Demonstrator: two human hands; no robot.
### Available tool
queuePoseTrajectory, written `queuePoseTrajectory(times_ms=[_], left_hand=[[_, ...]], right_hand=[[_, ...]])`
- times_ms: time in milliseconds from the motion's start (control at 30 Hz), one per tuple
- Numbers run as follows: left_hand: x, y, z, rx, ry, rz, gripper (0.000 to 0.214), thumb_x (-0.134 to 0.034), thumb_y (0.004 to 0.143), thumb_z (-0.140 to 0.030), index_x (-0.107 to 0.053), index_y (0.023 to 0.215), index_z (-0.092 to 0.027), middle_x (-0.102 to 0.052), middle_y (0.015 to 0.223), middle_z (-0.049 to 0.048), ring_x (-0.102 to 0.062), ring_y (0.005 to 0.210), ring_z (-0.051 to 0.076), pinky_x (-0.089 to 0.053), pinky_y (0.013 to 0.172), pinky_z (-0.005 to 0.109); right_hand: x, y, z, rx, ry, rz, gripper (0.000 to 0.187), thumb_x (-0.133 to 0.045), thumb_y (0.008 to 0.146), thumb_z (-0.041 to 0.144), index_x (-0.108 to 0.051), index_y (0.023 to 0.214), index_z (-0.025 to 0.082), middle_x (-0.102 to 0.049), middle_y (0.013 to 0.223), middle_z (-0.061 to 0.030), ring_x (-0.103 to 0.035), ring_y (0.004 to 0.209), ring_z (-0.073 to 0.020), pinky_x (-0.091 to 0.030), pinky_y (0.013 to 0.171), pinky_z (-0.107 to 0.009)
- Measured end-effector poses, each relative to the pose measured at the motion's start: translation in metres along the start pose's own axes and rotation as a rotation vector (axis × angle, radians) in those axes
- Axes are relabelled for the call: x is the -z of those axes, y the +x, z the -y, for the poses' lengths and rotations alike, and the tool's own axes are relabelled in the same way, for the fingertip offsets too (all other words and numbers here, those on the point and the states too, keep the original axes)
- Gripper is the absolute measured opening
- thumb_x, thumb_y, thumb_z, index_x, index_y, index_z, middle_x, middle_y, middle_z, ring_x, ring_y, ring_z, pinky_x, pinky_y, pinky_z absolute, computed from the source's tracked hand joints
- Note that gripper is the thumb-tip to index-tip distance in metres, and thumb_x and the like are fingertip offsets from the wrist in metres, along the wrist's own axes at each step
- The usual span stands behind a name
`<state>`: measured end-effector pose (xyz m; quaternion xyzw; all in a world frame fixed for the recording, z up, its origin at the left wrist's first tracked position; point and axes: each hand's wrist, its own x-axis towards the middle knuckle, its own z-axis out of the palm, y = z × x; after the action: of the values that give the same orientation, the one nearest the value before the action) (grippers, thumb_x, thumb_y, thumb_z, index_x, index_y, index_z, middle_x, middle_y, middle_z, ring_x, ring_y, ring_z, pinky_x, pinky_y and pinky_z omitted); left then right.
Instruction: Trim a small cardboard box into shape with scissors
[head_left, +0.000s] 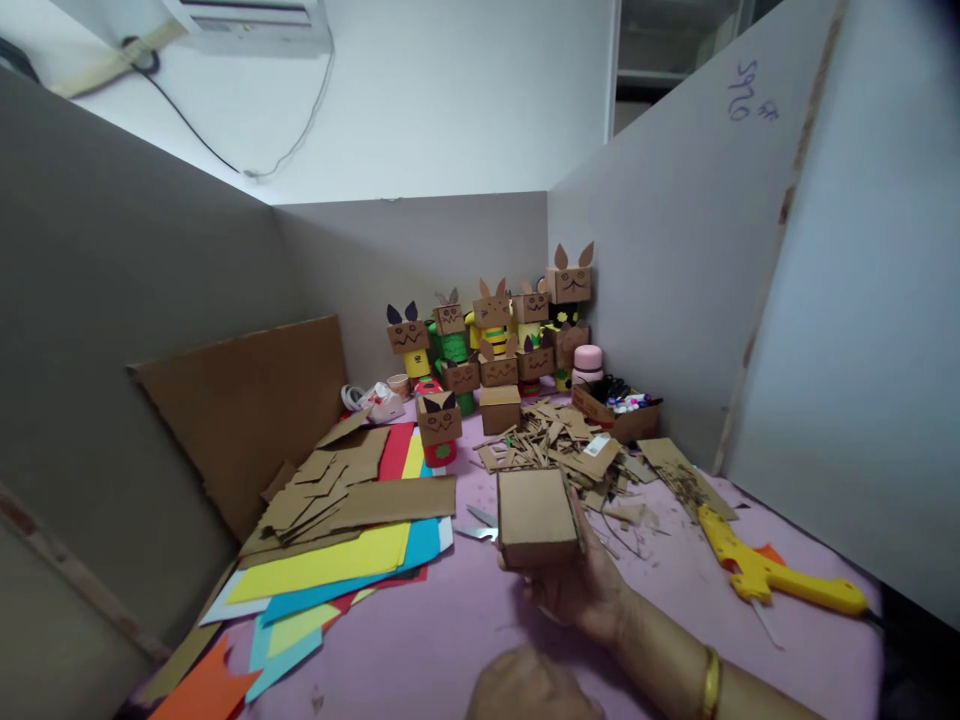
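A small brown cardboard box (534, 505) is gripped in my right hand (581, 590), its flat square face turned up toward me. The fingers pass beneath and along its right side, and a gold bangle circles that wrist. At the bottom edge, curled like a fist, my left hand (529, 688) is partly cut off. Whether anything is inside its fingers is hidden. Just left of the box lie scissors (484, 528), their handles out of sight. A yellow hot glue gun (780, 575) rests on the pink tabletop (420, 640) to the right.
Cardboard pieces (337, 490) and coloured paper sheets (322, 565) cover the left side. Cardboard scraps (555, 440) are heaped beyond the box. Several box-headed animal figures (495, 310) stand at the back, near an open carton (634, 420) of supplies. Grey partitions (660, 240) enclose the table.
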<state>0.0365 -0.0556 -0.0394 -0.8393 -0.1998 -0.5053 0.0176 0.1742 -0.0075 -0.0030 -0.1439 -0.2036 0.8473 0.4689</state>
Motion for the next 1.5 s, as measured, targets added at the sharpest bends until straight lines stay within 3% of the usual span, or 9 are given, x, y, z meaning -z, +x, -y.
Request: queuePoseTrajectory(times_ms=[100, 133, 267, 467, 633, 833, 1167, 1500], left_hand=[[0.01, 0.011, -0.001, -0.066, 0.036, -0.178, 0.02, -0.044, 0.087, -0.014, -0.059, 0.092, -0.027, -0.062, 0.05, -0.0024, -0.053, 0.04, 0.012, -0.042, 0.04, 0.023], [0.014, 0.014, -0.002, -0.015, 0.051, -0.24, 0.024, -0.046, 0.085, -0.009, -0.057, 0.098, -0.026, -0.065, 0.056, -0.0003, -0.057, 0.047, 0.013, -0.046, 0.045, 0.024], [0.026, 0.019, -0.01, 0.129, 0.049, -0.348, 0.028, -0.053, 0.08, -0.002, -0.061, 0.099, -0.022, -0.065, 0.072, 0.0036, -0.06, 0.064, 0.016, -0.049, 0.058, 0.028], [0.037, 0.02, -0.007, 0.136, 0.138, -0.118, 0.04, -0.059, 0.079, -0.006, -0.058, 0.117, -0.018, -0.065, 0.086, 0.0068, -0.061, 0.078, 0.017, -0.052, 0.067, 0.026], [0.027, 0.018, -0.007, 0.186, 0.147, -0.191, 0.037, -0.052, 0.086, -0.014, -0.056, 0.122, -0.02, -0.06, 0.078, 0.0051, -0.055, 0.072, 0.017, -0.047, 0.062, 0.028], [0.02, 0.014, -0.009, 0.162, 0.122, -0.207, 0.033, -0.054, 0.084, -0.01, -0.059, 0.117, -0.016, -0.06, 0.077, 0.0049, -0.053, 0.071, 0.016, -0.045, 0.062, 0.029], [0.036, 0.023, -0.006, 0.036, 0.141, -0.133, 0.027, -0.066, 0.075, -0.005, -0.062, 0.101, -0.011, -0.063, 0.071, 0.0055, -0.055, 0.065, 0.015, -0.048, 0.056, 0.027], [0.045, 0.027, -0.004, 0.067, 0.153, -0.029, 0.021, -0.063, 0.08, -0.014, -0.058, 0.1, -0.015, -0.063, 0.077, 0.0039, -0.057, 0.07, 0.015, -0.049, 0.063, 0.026]], right_hand=[[-0.001, -0.001, -0.003, -0.014, -0.046, 0.037, 0.076, -0.041, 0.077, 0.077, -0.068, 0.101, 0.009, -0.075, 0.087, -0.0136, -0.069, 0.073, -0.0208, -0.045, 0.051, -0.024], [-0.002, -0.002, -0.004, -0.024, -0.057, 0.051, 0.077, -0.042, 0.076, 0.077, -0.068, 0.102, 0.009, -0.074, 0.089, -0.0138, -0.069, 0.073, -0.0209, -0.045, 0.052, -0.024], [-0.004, -0.002, -0.01, -0.029, -0.082, 0.072, 0.071, -0.049, 0.074, 0.074, -0.069, 0.101, 0.011, -0.074, 0.081, -0.0104, -0.066, 0.065, -0.0186, -0.046, 0.054, -0.025], [-0.004, -0.003, -0.021, 0.007, -0.163, 0.04, 0.068, -0.059, 0.07, 0.07, -0.069, 0.098, 0.009, -0.074, 0.084, -0.0123, -0.068, 0.081, -0.0263, -0.05, 0.075, -0.038], [-0.009, -0.007, -0.026, 0.079, -0.174, 0.011, 0.064, -0.066, 0.073, 0.058, -0.059, 0.119, 0.014, -0.073, 0.097, -0.0122, -0.068, 0.089, -0.0278, -0.049, 0.082, -0.042], [-0.017, -0.008, -0.025, 0.067, -0.159, -0.057, 0.079, -0.069, 0.066, 0.063, -0.055, 0.123, 0.011, -0.073, 0.097, -0.0145, -0.068, 0.09, -0.0304, -0.049, 0.083, -0.044], [-0.016, -0.009, -0.027, 0.084, -0.201, -0.057, 0.077, -0.068, 0.069, 0.062, -0.052, 0.127, 0.014, -0.072, 0.101, -0.0138, -0.067, 0.093, -0.0311, -0.049, 0.084, -0.045], [-0.015, -0.01, -0.027, 0.062, -0.259, 0.006, 0.071, -0.064, 0.071, 0.064, -0.058, 0.12, 0.013, -0.073, 0.094, -0.0127, -0.067, 0.089, -0.0294, -0.049, 0.079, -0.041]])
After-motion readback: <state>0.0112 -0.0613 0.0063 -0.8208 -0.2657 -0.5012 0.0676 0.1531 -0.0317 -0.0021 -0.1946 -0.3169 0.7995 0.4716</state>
